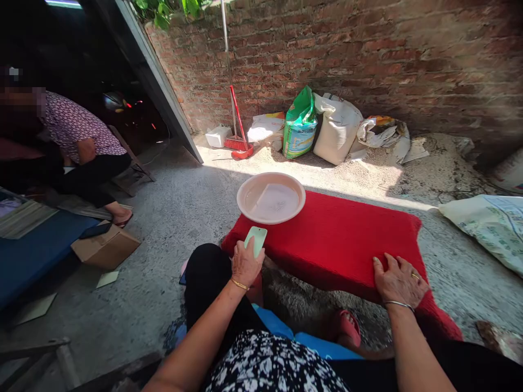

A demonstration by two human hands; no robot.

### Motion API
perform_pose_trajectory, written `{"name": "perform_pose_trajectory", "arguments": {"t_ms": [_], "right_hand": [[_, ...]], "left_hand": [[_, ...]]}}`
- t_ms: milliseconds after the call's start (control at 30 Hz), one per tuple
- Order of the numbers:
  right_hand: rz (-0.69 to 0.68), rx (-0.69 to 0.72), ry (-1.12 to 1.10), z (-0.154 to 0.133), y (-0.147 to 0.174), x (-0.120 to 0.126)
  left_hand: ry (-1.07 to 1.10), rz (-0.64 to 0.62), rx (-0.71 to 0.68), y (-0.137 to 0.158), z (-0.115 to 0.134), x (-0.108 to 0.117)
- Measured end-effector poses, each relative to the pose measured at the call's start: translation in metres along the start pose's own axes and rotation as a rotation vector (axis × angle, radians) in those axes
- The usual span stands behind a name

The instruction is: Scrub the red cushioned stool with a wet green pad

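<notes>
My left hand (246, 264) grips what looks like a pale green scrub brush (256, 235); its back with a small hole faces up, its underside is hidden. It is over the near left edge of a red cloth (347, 228), which covers a low bench or table. My right hand (401, 280) lies on the cloth's right part, fingers spread, holding nothing. A pale pink basin (241, 204) with water in it stands at the cloth's far left corner, just beyond the brush.
A red broom and dustpan (242, 154), a green sack (301, 125) and a white sack (337, 130) stand along the brick wall (368, 60). At the left, a person (84, 125) sits by a cardboard box (106, 247). Another sack (486, 223) lies at the right.
</notes>
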State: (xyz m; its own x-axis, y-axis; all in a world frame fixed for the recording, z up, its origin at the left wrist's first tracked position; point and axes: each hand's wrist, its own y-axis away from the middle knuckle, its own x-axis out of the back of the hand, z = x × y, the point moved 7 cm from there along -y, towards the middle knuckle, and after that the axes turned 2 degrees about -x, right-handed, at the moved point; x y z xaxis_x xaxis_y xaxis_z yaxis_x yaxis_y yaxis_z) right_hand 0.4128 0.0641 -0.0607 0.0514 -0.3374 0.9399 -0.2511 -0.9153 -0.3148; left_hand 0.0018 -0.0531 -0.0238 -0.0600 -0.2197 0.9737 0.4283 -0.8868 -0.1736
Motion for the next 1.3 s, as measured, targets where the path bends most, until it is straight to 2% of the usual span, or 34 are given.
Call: {"name": "perform_pose_trajectory", "arguments": {"t_ms": [100, 200, 300, 433, 500, 533, 600, 767, 833, 867, 900, 967, 1100, 1167, 1233, 1300], "right_hand": [[0.017, -0.003, 0.0, 0.0, 0.0, 0.001], [0.019, -0.004, -0.009, 0.0, 0.001, 0.001], [0.013, 0.002, -0.024, 0.001, 0.0, 0.0], [0.028, 0.008, -0.007, 0.001, 0.0, 0.0], [0.024, 0.009, -0.001, 0.0, 0.0, 0.001], [0.02, 0.009, -0.001, 0.0, 0.0, 0.001], [0.017, 0.007, -0.008, -0.001, 0.0, 0.002], [0.029, 0.008, -0.032, -0.002, 0.0, 0.003], [0.024, 0.003, -0.038, -0.001, -0.001, 0.002], [0.022, 0.001, -0.04, 0.0, -0.001, 0.001], [0.02, -0.003, -0.041, 0.0, -0.001, 0.0], [0.02, -0.008, -0.039, 0.001, -0.001, -0.001], [0.02, -0.005, -0.03, 0.002, -0.001, -0.002], [0.024, 0.001, -0.031, 0.001, -0.001, -0.002], [0.029, 0.003, -0.034, 0.001, -0.001, -0.001], [0.031, 0.006, -0.036, 0.001, -0.001, -0.001]], "left_hand": [[-0.075, 0.033, 0.148, -0.027, -0.035, 0.005], [-0.081, 0.032, 0.184, -0.035, -0.033, -0.001], [-0.076, 0.002, 0.078, -0.02, 0.009, -0.012], [0.009, -0.069, -0.283, 0.021, 0.089, -0.025], [0.056, -0.084, -0.405, 0.036, 0.109, -0.026], [0.068, -0.076, -0.419, 0.038, 0.108, -0.024], [0.065, -0.03, -0.363, 0.032, 0.088, -0.018], [-0.036, 0.062, 0.001, -0.013, -0.008, -0.004], [-0.047, 0.053, 0.107, -0.025, -0.026, -0.004], [-0.04, 0.044, 0.131, -0.027, -0.026, -0.006], [-0.028, 0.031, 0.132, -0.026, -0.02, -0.009], [0.008, 0.002, 0.058, -0.016, 0.01, -0.017], [0.116, -0.057, -0.315, 0.029, 0.097, -0.032], [0.166, -0.083, -0.49, 0.049, 0.125, -0.033], [0.187, -0.074, -0.539, 0.054, 0.127, -0.028], [0.173, -0.028, -0.456, 0.043, 0.104, -0.018]]}}
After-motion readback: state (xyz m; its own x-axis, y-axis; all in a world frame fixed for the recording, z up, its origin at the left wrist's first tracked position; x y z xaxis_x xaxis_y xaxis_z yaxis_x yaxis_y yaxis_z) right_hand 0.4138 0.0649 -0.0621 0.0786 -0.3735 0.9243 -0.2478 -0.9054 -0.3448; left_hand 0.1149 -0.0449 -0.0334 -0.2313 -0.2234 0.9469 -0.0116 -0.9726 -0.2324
